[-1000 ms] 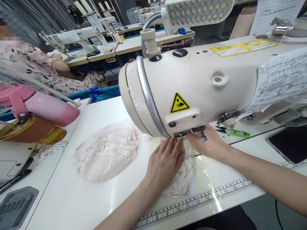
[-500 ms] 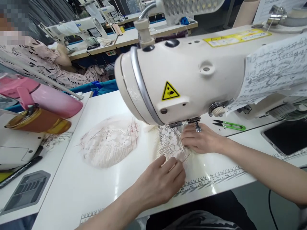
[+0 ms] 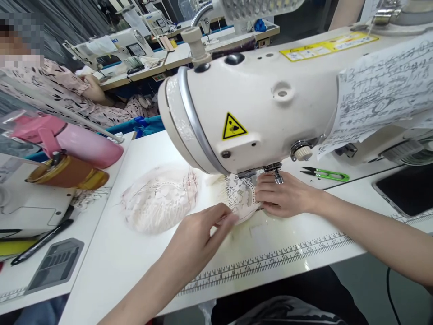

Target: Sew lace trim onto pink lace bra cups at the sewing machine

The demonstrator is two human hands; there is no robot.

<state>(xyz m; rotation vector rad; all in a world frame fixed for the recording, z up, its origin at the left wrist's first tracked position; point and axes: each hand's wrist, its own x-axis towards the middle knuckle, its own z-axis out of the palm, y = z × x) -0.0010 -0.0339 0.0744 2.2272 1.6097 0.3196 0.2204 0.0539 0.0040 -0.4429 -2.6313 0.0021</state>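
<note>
A white lace piece (image 3: 241, 195) lies under the presser foot (image 3: 278, 175) of a cream sewing machine (image 3: 257, 104). My left hand (image 3: 199, 234) pinches the near left edge of the lace with its fingertips. On the right side of the lace, just beside the foot, my right hand (image 3: 284, 195) rests flat with the fingers pressing down. To the left on the white table (image 3: 111, 253) sits a pile of pale pink lace pieces (image 3: 158, 198), apart from both hands.
Green thread snips (image 3: 326, 173) lie right of the machine. A pink flask (image 3: 77, 142) and an amber bottle (image 3: 67, 174) lie at the left, with a black pen (image 3: 40, 241) and a grey tray (image 3: 56, 264). A dark phone (image 3: 406, 192) is at right. Another person (image 3: 61, 90) sits behind.
My left hand drew back from under the machine head toward me, then shifted left, bringing the lace's near edge along. My right hand stayed beside the presser foot.
</note>
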